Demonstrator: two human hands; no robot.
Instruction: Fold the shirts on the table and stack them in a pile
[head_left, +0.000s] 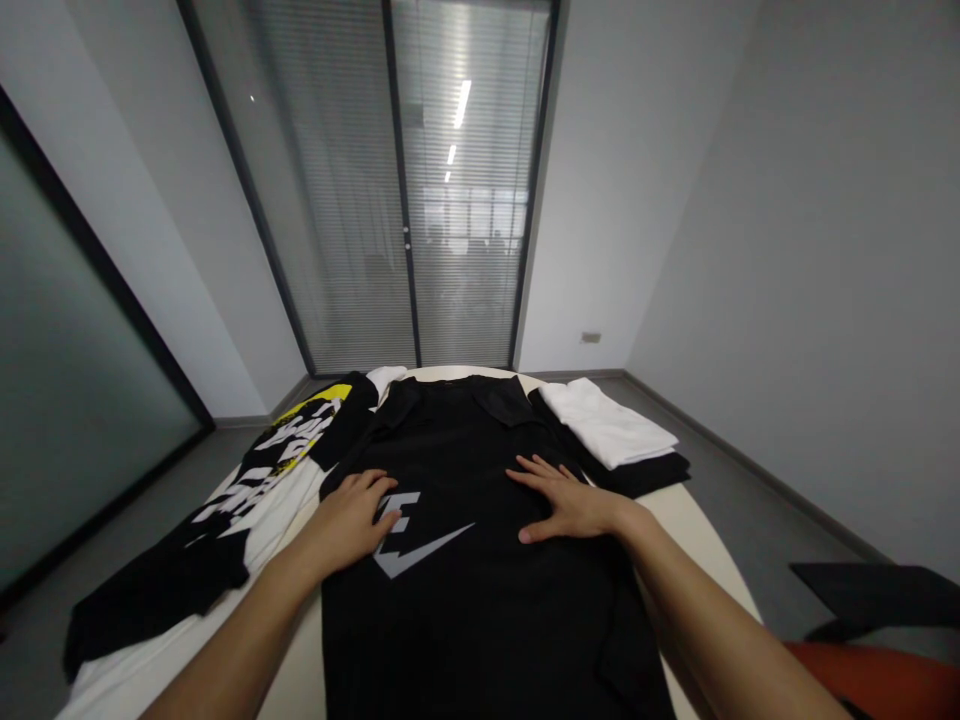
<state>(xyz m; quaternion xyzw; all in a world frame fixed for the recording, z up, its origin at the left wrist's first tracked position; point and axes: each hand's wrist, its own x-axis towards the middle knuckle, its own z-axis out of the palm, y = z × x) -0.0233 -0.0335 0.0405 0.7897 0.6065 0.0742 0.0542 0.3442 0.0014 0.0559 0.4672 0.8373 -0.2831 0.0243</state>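
A black T-shirt [465,600] with a grey swoosh logo lies spread along the middle of a pale table [694,525]. My left hand [352,515] rests flat on the shirt's left side, beside the logo, fingers stretched and holding nothing. My right hand [566,500] presses flat on the shirt's right side, fingers spread toward the collar. Both forearms reach in from the near edge.
A black, white and yellow printed garment [247,490] drapes over the table's left edge. A folded white garment [607,422] lies on a folded black one [649,472] at the right. Glass doors with blinds stand behind; an orange-red seat [885,675] is at lower right.
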